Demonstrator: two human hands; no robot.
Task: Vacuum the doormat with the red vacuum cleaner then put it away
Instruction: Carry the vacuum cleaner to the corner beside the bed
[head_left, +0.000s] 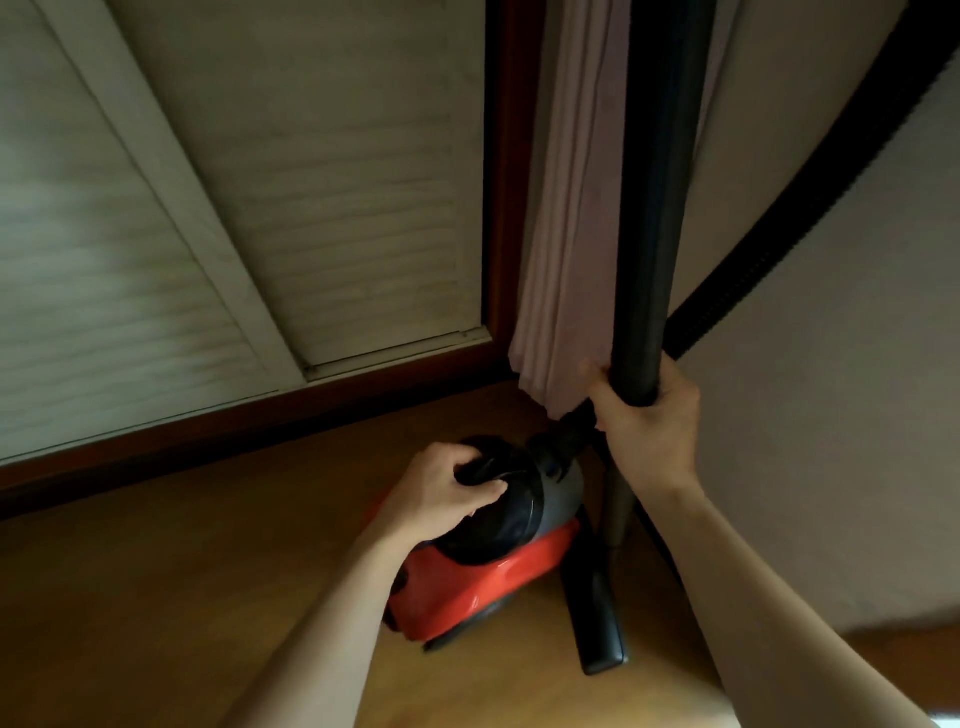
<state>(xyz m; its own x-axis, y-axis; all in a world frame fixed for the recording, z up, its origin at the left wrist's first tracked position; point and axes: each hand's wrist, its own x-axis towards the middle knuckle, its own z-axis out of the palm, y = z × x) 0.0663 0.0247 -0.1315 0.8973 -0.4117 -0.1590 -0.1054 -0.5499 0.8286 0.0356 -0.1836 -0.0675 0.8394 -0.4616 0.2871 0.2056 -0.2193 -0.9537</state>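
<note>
Both hands grip: left (441, 488) red vacuum cleaner (483, 587), right (644, 415) wand (654, 249).

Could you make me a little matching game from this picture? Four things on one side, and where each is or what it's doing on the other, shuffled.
1. left hand
2. right hand
3. floor nozzle
4. curtain

A. hangs beside the window frame
B. rests on the wooden floor
C. grips the upright black tube
D. grips the black top of the red vacuum cleaner

Pairs: 1-D, 2-C, 3-B, 4-A.
</note>
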